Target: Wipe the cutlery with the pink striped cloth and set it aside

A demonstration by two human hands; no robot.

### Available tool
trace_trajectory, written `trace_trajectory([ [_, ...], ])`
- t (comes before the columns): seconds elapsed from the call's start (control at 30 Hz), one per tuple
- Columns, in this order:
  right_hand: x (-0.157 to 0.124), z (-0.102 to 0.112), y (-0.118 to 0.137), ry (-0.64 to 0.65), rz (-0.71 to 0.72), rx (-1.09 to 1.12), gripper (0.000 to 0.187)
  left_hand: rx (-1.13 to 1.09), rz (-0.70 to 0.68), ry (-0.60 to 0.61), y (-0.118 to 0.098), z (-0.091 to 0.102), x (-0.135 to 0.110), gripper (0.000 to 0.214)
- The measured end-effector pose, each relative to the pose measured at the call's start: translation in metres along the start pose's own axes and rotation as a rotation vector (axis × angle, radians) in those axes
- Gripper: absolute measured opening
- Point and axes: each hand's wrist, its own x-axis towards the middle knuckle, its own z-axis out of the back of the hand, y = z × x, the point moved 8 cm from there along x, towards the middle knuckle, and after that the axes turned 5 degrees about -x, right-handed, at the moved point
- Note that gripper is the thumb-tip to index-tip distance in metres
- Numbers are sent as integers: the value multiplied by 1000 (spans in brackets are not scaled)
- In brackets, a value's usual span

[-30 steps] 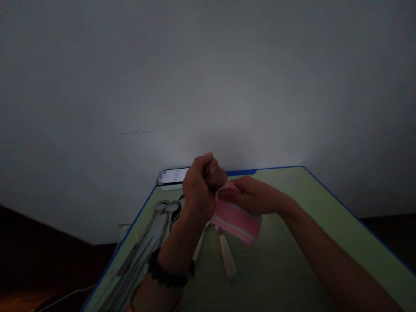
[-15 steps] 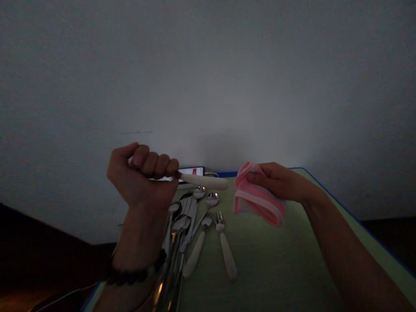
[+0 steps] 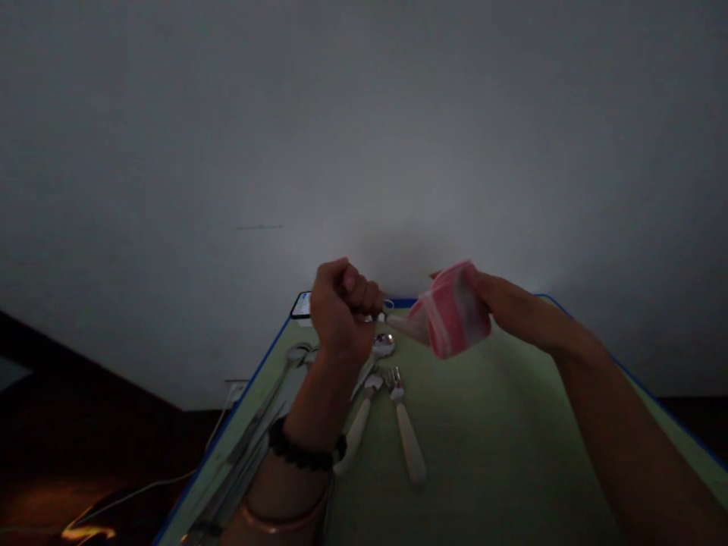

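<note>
My left hand (image 3: 346, 307) is closed in a fist around the metal end of a white-handled utensil (image 3: 406, 327). Its head is hidden inside the fist, so I cannot tell whether it is a spoon, fork or knife. A pink-and-white cloth (image 3: 458, 311) covers the far end of the handle, with my right hand (image 3: 509, 303) closed on the cloth from the right. Below them on the green table lie a white-handled fork (image 3: 410, 447), another white-handled utensil (image 3: 357, 432) and a shiny spoon (image 3: 383, 346).
Several metal utensils (image 3: 255, 425) lie along the left side of the green table (image 3: 489, 455), partly behind my left forearm. A phone (image 3: 301, 305) sits at the back left corner. Beyond the blue edge stands a grey wall (image 3: 398, 136); a white cable (image 3: 142, 489) hangs at left.
My left hand has moved right with the utensil, bringing its handle to the cloth. The cloth, apart from the handle before, now wraps its end. The view has shifted slightly.
</note>
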Motion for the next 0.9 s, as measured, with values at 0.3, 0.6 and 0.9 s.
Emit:
trace_trajectory([
  [0.3, -3, -65, -3, 475, -16, -235, 41, -35, 34, -42, 37, 1, -8, 34],
  [0.6, -3, -62, -5, 500, -44, -329, 47, -71, 66, -37, 36, 4, -4, 33],
  [0.9, 7, 7, -19, -120, -147, -570, 44, -27, 91, 0, 26, 1, -2, 32],
])
